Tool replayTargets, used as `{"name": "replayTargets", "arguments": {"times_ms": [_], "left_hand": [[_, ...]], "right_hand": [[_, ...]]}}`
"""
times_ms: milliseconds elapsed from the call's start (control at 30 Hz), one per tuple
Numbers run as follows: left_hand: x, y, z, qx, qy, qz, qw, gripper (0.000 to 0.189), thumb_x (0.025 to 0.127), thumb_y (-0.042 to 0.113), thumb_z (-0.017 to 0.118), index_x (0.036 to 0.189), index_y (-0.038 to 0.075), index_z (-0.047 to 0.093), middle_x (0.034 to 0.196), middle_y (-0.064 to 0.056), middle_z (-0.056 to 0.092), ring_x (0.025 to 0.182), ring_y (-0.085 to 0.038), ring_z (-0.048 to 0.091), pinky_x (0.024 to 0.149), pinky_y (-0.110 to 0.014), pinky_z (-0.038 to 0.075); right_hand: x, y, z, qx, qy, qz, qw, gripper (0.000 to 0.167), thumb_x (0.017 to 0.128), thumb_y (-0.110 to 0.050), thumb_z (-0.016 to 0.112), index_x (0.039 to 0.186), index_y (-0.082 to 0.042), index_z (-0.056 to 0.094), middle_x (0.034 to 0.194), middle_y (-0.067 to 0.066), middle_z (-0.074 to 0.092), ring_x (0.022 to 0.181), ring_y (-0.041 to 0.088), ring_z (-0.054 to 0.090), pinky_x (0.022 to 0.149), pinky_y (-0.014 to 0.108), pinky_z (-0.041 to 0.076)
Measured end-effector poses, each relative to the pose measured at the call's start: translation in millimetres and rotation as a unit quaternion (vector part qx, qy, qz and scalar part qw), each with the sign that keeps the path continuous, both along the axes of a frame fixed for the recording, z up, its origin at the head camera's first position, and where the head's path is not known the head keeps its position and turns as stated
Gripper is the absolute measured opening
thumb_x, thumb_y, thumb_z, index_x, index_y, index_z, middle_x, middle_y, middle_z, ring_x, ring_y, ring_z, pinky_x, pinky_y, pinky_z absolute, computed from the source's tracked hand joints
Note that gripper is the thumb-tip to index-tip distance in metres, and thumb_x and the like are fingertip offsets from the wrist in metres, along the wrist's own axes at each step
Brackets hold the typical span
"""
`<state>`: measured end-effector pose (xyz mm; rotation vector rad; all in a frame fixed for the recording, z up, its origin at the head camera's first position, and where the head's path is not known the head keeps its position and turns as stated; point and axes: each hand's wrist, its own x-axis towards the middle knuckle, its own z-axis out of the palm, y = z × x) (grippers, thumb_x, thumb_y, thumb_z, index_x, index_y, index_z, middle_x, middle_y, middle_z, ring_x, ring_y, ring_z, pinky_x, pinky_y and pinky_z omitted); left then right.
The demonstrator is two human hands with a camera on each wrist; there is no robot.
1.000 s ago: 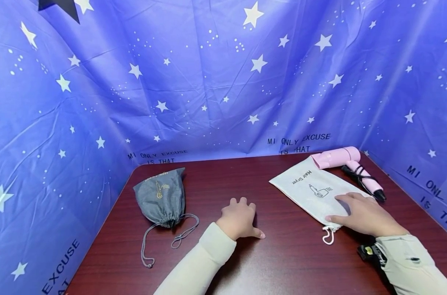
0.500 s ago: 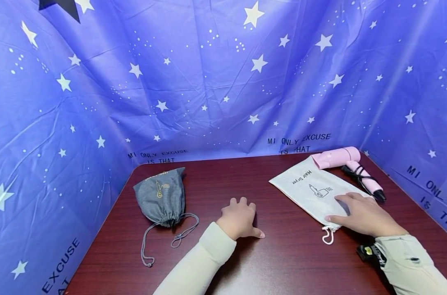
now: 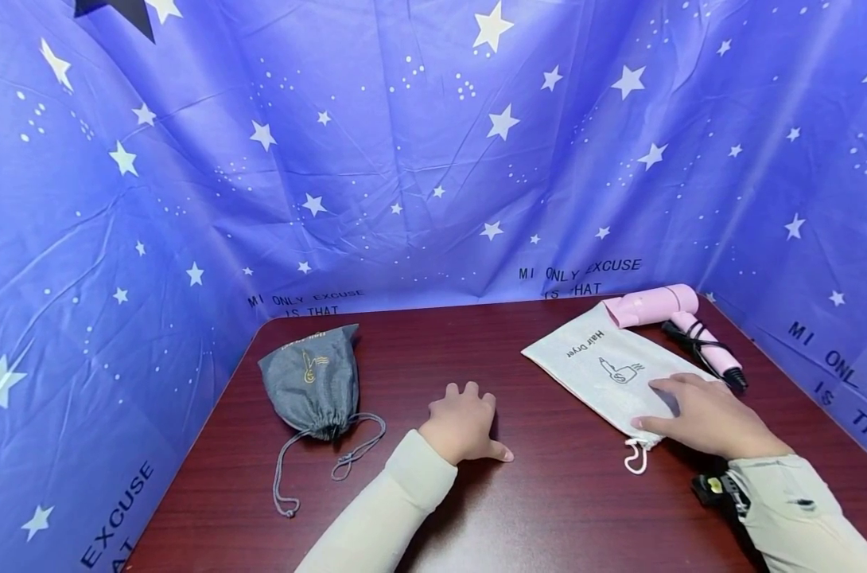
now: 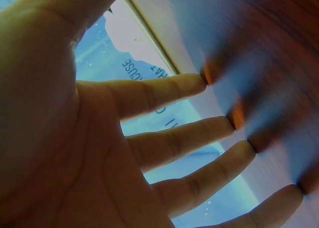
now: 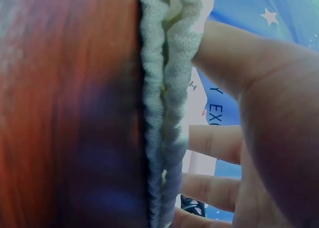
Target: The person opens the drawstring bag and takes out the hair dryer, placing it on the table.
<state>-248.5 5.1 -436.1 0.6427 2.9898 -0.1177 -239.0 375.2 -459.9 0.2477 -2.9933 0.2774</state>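
Observation:
My left hand rests on the dark red table with fingers spread, holding nothing. In the left wrist view its fingertips touch the tabletop. On the right, my right hand lies on a flat white drawstring bag printed "Hair Dryer". The right wrist view shows the bag's gathered mouth edge-on, with thumb and fingers on its upper face. Behind the bag lies a pink hair dryer, black cord wound about its handle. A grey drawstring bag sits left of my left hand.
The wooden table has a blue starry curtain along its back and both sides. Grey cords trail from the grey bag toward the front. A white cord loop sticks out from the white bag's mouth.

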Motion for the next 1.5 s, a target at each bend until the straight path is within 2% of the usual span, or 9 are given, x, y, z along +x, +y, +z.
{"name": "replayTargets", "arguments": {"times_ms": [167,333,467,767,933,1033,1233,1333,1500], "left_hand": [[-2.1,-4.3,-2.2,0.004,-0.001,-0.012,0.9999,0.079,0.075,0.076,0.076,0.128,0.019,0.064,0.124,-0.005,0.060,0.107,-0.028,0.055,0.068,-0.049,0.056],[-5.1,-14.9,-3.9,0.015,-0.006,-0.023,0.9996,0.070,0.082,0.068,0.076,0.129,0.017,0.065,0.125,-0.007,0.060,0.107,-0.027,0.056,0.069,-0.048,0.058],[-5.5,-27.5,-3.7,0.018,0.013,-0.028,0.9994,0.065,0.083,0.065,0.077,0.125,0.016,0.067,0.120,-0.007,0.062,0.104,-0.027,0.058,0.070,-0.047,0.057],[-0.7,-59.0,-3.1,0.024,0.070,-0.041,0.9964,0.060,0.088,0.061,0.074,0.125,0.014,0.068,0.120,-0.008,0.064,0.105,-0.026,0.061,0.077,-0.046,0.056],[-0.9,-74.7,0.6,0.036,0.114,-0.045,0.9918,0.054,0.087,0.058,0.075,0.116,0.013,0.068,0.112,-0.008,0.066,0.098,-0.027,0.061,0.077,-0.045,0.055],[-2.7,-85.3,5.9,0.051,0.133,-0.036,0.9891,0.052,0.088,0.056,0.075,0.115,0.012,0.068,0.112,-0.009,0.066,0.099,-0.029,0.062,0.076,-0.046,0.054],[-7.7,-109.9,20.0,0.102,0.156,-0.004,0.9825,0.054,0.090,0.050,0.076,0.122,0.008,0.067,0.122,-0.014,0.064,0.112,-0.036,0.063,0.085,-0.052,0.054],[-9.1,-122.8,22.9,0.121,0.166,0.013,0.9786,0.054,0.090,0.048,0.076,0.125,0.008,0.066,0.124,-0.015,0.064,0.114,-0.038,0.062,0.087,-0.054,0.053],[-13.4,-140.6,25.9,0.150,0.164,0.041,0.9741,0.053,0.090,0.045,0.077,0.126,0.007,0.066,0.127,-0.018,0.063,0.115,-0.042,0.062,0.091,-0.058,0.051]], "right_hand": [[0.4,-3.3,3.2,-0.008,0.022,-0.010,0.9997,0.077,0.079,-0.070,0.077,0.124,-0.007,0.073,0.130,0.029,0.064,0.120,0.056,0.056,0.090,0.072,0.045],[-1.4,-21.0,9.4,-0.008,0.076,0.022,0.9968,0.053,0.084,-0.055,0.080,0.115,-0.012,0.077,0.120,0.020,0.071,0.115,0.051,0.062,0.092,0.066,0.046],[-3.2,-41.2,16.5,-0.008,0.093,0.048,0.9944,0.044,0.084,-0.046,0.081,0.112,-0.012,0.077,0.118,0.019,0.072,0.111,0.049,0.065,0.092,0.064,0.047],[-12.4,-85.6,23.7,-0.006,0.080,0.071,0.9942,0.045,0.084,-0.044,0.082,0.114,-0.012,0.075,0.122,0.016,0.071,0.109,0.043,0.064,0.087,0.062,0.050],[-15.5,-110.1,24.4,-0.012,0.073,0.098,0.9925,0.049,0.083,-0.043,0.082,0.119,-0.011,0.073,0.122,0.014,0.070,0.112,0.041,0.064,0.093,0.060,0.049],[-15.6,-124.3,23.2,-0.013,0.073,0.111,0.9910,0.051,0.082,-0.042,0.083,0.121,-0.011,0.072,0.120,0.012,0.071,0.112,0.040,0.065,0.093,0.060,0.050],[-18.1,-151.2,19.8,-0.010,0.079,0.130,0.9883,0.054,0.081,-0.044,0.083,0.122,-0.012,0.071,0.118,0.008,0.070,0.109,0.035,0.066,0.090,0.057,0.052],[-19.1,-165.1,19.5,-0.012,0.077,0.141,0.9869,0.054,0.081,-0.045,0.083,0.122,-0.012,0.071,0.119,0.009,0.070,0.109,0.035,0.066,0.090,0.055,0.053],[-20.7,-184.3,20.2,-0.021,0.069,0.155,0.9853,0.055,0.081,-0.046,0.082,0.123,-0.013,0.070,0.122,0.007,0.069,0.111,0.034,0.066,0.091,0.055,0.053]]}}
